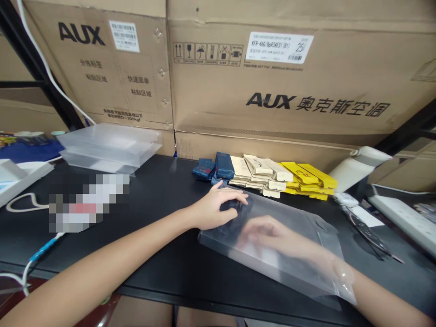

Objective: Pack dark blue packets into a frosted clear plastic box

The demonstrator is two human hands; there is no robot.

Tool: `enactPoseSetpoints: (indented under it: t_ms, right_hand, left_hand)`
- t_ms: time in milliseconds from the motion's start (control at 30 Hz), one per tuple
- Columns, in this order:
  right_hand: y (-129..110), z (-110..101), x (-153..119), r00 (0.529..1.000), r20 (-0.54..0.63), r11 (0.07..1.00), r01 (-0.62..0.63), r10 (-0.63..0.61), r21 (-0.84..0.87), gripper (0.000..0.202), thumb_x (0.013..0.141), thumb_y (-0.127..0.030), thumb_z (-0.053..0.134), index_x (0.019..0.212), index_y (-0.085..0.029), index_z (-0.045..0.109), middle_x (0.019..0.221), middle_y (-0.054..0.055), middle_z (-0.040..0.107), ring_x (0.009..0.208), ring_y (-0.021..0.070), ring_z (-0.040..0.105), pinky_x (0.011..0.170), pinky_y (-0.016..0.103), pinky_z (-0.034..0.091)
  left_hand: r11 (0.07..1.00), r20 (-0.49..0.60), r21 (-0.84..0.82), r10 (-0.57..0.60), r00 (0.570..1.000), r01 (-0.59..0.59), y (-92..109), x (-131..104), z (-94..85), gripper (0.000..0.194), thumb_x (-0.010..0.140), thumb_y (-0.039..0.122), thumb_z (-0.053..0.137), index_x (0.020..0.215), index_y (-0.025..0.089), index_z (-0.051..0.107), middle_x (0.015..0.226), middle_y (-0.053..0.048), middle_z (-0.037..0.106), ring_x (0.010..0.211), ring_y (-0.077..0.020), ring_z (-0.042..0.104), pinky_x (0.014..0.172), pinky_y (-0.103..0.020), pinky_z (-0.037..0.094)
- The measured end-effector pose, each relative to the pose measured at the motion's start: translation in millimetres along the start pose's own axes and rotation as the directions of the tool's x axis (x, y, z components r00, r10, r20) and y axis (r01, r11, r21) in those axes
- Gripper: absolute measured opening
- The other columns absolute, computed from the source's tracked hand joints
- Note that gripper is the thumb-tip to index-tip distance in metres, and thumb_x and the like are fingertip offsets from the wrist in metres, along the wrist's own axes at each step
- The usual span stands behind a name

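Note:
A clear plastic box (289, 268) with its end flaps open on the right lies on the black desk. My right hand (264, 234) reaches inside it up to the wrist, seen hazily through the plastic. Its fingers are bent downward and look apart; a pale patch beneath them is too blurred to name. My left hand (218, 206) rests at the box's far left end, fingers spread and thumb apart. Just beyond that hand lie dark blue packets (225, 165), cream packets (260, 165) and yellow packets (308, 177), side by side in stacks.
Frosted plastic boxes (109, 141) stand at the back left, near a pixelated item (88, 204) with a white cable. A white bottle (357, 168) leans at the right, with glasses (368, 231) and a power strip (402, 213) nearby. Large cartons (211, 95) line the back.

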State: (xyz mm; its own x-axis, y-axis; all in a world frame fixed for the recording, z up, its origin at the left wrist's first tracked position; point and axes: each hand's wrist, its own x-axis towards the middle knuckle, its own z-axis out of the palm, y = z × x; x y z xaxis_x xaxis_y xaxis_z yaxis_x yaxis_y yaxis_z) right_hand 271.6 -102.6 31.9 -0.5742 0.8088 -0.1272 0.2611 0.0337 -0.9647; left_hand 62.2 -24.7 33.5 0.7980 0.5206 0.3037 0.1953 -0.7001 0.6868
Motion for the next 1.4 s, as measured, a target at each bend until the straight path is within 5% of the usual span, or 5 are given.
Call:
enactPoseSetpoints:
  t_ms: [233, 367, 633, 867, 1400]
  right_hand:
    - [8, 3, 4, 0.998, -0.052, 0.988, -0.019, 0.028, 0.153, 0.022, 0.081, -0.040, 0.073, 0.089, -0.020, 0.066, 0.088, 0.003, 0.071, 0.076, 0.0149, 0.066, 0.058, 0.024, 0.055]
    - [12, 0, 6, 0.995, -0.100, 0.988, -0.009, 0.025, 0.156, 0.024, 0.080, -0.040, 0.073, 0.085, -0.018, 0.064, 0.084, 0.003, 0.068, 0.073, 0.0133, 0.064, 0.059, 0.024, 0.054]
    - [19, -14, 9, 0.953, -0.300, 0.989, -0.001, 0.045, 0.147, 0.024, 0.082, -0.036, 0.073, 0.094, -0.019, 0.062, 0.089, 0.004, 0.070, 0.080, 0.0144, 0.065, 0.063, 0.024, 0.053]
    - [23, -18, 7, 0.955, -0.288, 0.981, -0.021, 0.077, 0.192, 0.030, 0.086, -0.034, 0.069, 0.111, -0.019, 0.059, 0.093, 0.006, 0.073, 0.086, 0.0150, 0.069, 0.070, 0.026, 0.055]
    - [23, -21, 5, 0.955, -0.278, 0.968, -0.030, 0.102, 0.250, 0.052, 0.085, -0.034, 0.071, 0.131, -0.020, 0.050, 0.095, 0.006, 0.073, 0.086, 0.0157, 0.070, 0.076, 0.030, 0.056]
  left_hand:
    - [1.000, -0.011, -0.018, 0.002, 1.000, -0.002, 0, 1, 0.1, 0.033, 0.077, 0.011, 0.048, 0.105, 0.022, 0.062, 0.134, -0.006, 0.061, 0.132, -0.0219, 0.049, 0.120, -0.055, 0.002]
    - [0.995, -0.199, -0.098, -0.005, 0.980, -0.015, -3, 0, 4.9, 0.037, 0.075, 0.012, 0.048, 0.109, 0.019, 0.059, 0.133, -0.010, 0.060, 0.128, -0.0232, 0.051, 0.117, -0.049, 0.023]
    - [0.951, -0.387, -0.230, -0.286, 0.877, 0.209, -17, 2, 18.5, 0.047, 0.078, 0.014, 0.046, 0.125, 0.017, 0.048, 0.148, -0.013, 0.037, 0.144, -0.0235, 0.026, 0.118, -0.042, 0.021]
    - [0.883, -0.372, -0.367, -0.429, 0.823, 0.294, -18, 6, 21.4, 0.040, 0.082, 0.012, 0.042, 0.120, 0.018, 0.049, 0.132, -0.009, 0.053, 0.130, -0.0222, 0.044, 0.113, -0.039, 0.031]
    - [0.872, -0.343, -0.345, -0.462, 0.818, 0.348, -13, 8, 18.2, 0.037, 0.083, 0.013, 0.041, 0.117, 0.019, 0.053, 0.129, -0.008, 0.056, 0.125, -0.0225, 0.048, 0.111, -0.039, 0.034]
